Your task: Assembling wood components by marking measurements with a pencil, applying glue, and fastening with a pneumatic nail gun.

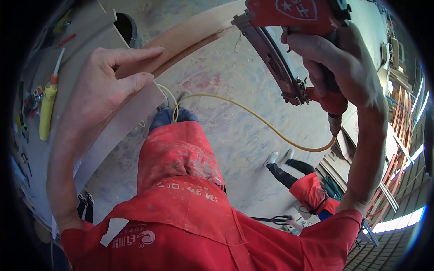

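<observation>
- Head view has our right hand (341,72) wrapped tight around the grip of a red pneumatic nail gun with a long dark metal magazine (289,40), held high at the upper right.
- From that fist we see the gun's magazine slant up and to the left, its upper end meeting the long curved strip of pale brown plywood (190,38).
- A thin yellow air hose (253,115) hangs from the base of the grip and loops left toward our red trouser leg.
- Our left hand (106,79) lies flat with fingers loosely extended, pressing on the strip's lower-left stretch and closed on nothing.
- We read the strip's long axis as an arc from our left hand up and right to the gun, so the right hand is nearer the nailing point.
- Left of the left hand, a yellow-handled utility knife (47,101) rests on the grey workbench (77,49) near its outer edge.
- Lower right, another person in red (312,189) crouches on the concrete floor.
</observation>
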A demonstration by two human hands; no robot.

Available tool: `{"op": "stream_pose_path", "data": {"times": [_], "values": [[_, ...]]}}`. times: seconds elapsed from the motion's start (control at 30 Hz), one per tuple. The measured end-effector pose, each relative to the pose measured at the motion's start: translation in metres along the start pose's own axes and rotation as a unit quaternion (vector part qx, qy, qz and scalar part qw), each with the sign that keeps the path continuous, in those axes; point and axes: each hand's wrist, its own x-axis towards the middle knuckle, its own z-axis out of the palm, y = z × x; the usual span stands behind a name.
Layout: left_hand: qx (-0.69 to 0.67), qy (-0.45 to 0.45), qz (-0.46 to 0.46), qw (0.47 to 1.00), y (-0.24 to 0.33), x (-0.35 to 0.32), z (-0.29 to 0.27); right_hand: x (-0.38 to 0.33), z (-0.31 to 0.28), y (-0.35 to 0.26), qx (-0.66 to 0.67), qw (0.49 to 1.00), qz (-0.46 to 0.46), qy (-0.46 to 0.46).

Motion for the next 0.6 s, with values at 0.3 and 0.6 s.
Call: {"op": "stream_pose_path", "data": {"times": [0.3, 0.6], "values": [[-0.022, 0.011, 0.02, 1.0, -0.0046, -0.0054, -0.0011, -0.0025, 0.0101, -0.0051, -0.003, 1.0, -0.001, -0.016], [0.051, 0.016, 0.069, 0.996, -0.0069, -0.0097, -0.0047, -0.0017, 0.0055, 0.0001, -0.01, 1.0, 0.022, -0.019]]}}
